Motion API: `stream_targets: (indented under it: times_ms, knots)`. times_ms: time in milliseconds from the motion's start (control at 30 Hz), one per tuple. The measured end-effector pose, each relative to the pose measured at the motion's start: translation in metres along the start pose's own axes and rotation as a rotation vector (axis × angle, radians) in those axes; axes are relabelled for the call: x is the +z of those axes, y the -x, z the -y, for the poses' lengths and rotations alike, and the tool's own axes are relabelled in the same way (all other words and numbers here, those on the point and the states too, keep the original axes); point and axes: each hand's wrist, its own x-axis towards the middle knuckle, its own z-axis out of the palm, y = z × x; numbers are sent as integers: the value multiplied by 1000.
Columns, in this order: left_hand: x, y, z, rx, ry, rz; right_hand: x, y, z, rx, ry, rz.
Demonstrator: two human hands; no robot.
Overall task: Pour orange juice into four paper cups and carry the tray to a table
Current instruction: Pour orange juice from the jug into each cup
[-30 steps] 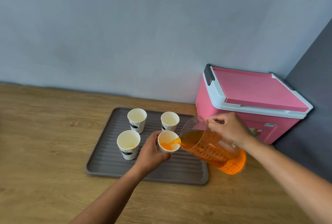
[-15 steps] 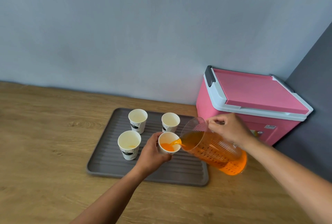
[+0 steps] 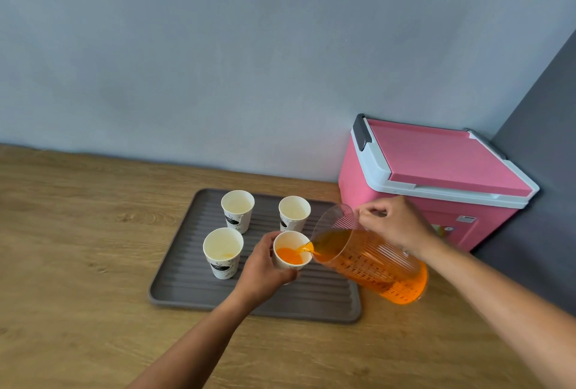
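Note:
A grey ribbed tray [image 3: 187, 287] lies on the wooden counter. My left hand [image 3: 263, 267] grips a white paper cup [image 3: 291, 251] held over the tray's right half. My right hand [image 3: 394, 223] holds the handle of a clear pitcher of orange juice [image 3: 371, 264], tilted left with its spout over that cup; a thin stream runs in and juice covers the cup's bottom. Three more paper cups stand upright on the tray: front left [image 3: 223, 253] with a trace of juice, back left [image 3: 237, 211] and back right [image 3: 294, 213] showing pale insides.
A pink cooler box [image 3: 436, 176] with a white-rimmed lid stands to the right of the tray, against the grey wall. A dark wall [image 3: 542, 170] closes the right side. The wooden counter [image 3: 78, 248] stretches left and toward me.
The juice level in the held cup has risen a little as the pitcher keeps pouring. Both hands hold nearly the same positions.

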Motion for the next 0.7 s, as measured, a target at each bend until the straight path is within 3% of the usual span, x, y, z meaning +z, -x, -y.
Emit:
stream_targets:
  times_ms: [700]
  knots:
    - [3, -1, 3, -18, 18, -3, -1, -3, 4, 1, 1, 8]
